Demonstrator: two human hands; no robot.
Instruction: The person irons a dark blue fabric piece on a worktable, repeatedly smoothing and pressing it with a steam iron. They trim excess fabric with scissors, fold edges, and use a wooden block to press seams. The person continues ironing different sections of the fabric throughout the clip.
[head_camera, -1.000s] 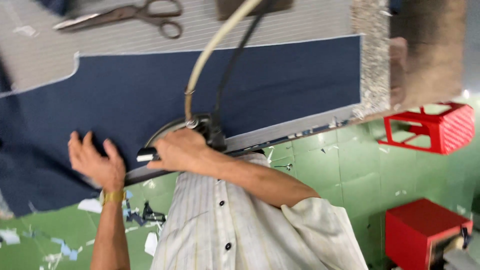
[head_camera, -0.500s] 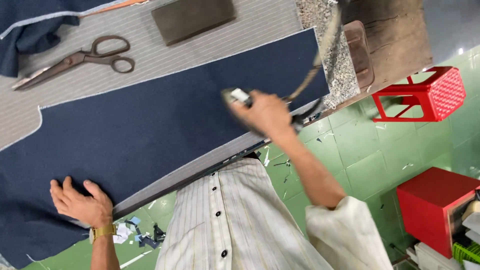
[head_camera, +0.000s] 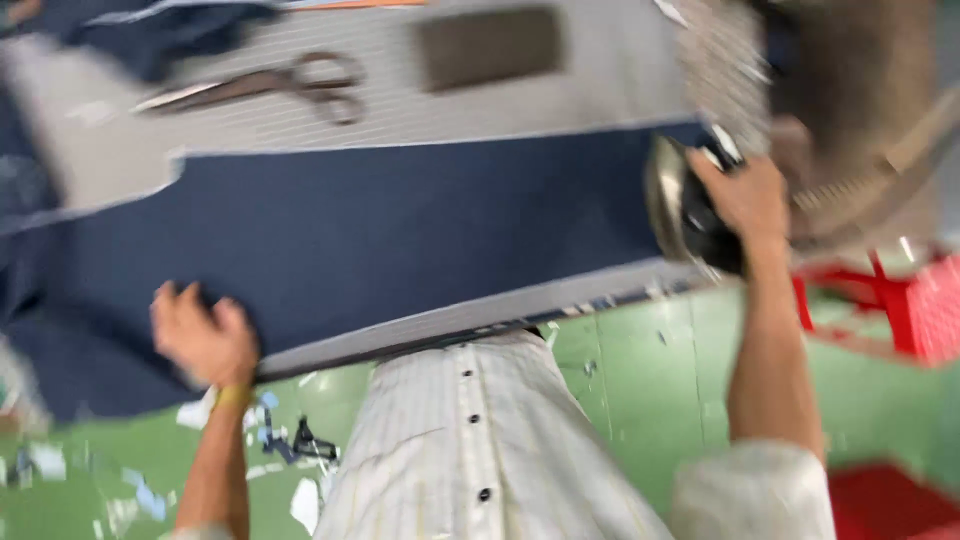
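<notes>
A steam iron (head_camera: 685, 205) is tipped up at the right end of the navy cloth (head_camera: 400, 235), gripped by the right hand (head_camera: 745, 195). The left hand (head_camera: 200, 335) lies flat, fingers spread, on the cloth's near edge. Scissors (head_camera: 270, 85) and a dark block (head_camera: 490, 45) rest on the grey striped table (head_camera: 600, 90) — green tiled floor (head_camera: 640, 400) below, scattered with scraps.

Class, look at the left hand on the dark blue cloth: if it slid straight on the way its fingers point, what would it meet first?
The left hand would cross more dark blue cloth, probably then the striped table cover; blur leaves this uncertain.
</notes>
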